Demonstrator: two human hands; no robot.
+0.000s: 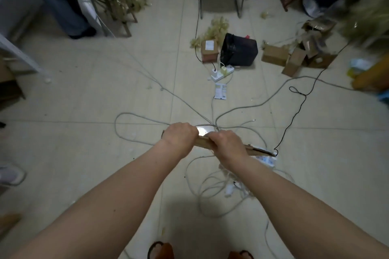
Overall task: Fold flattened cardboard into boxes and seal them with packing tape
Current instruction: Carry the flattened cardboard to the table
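gripping the flat brown cardboard blank (255, 150) edge-on, my left hand (181, 135) and right hand (228, 143) both curled around it, i judge folding and taping all remain.

Both bare forearms outstretched, left hand (180, 135) and right hand (227, 143) clenched side by side, knuckles up.

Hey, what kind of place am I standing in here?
Probably an informal packing workroom, not a tidy warehouse: cardboard boxes piled on the tiled floor, loose cables running to a power strip, and flattened cardboard in both hands.
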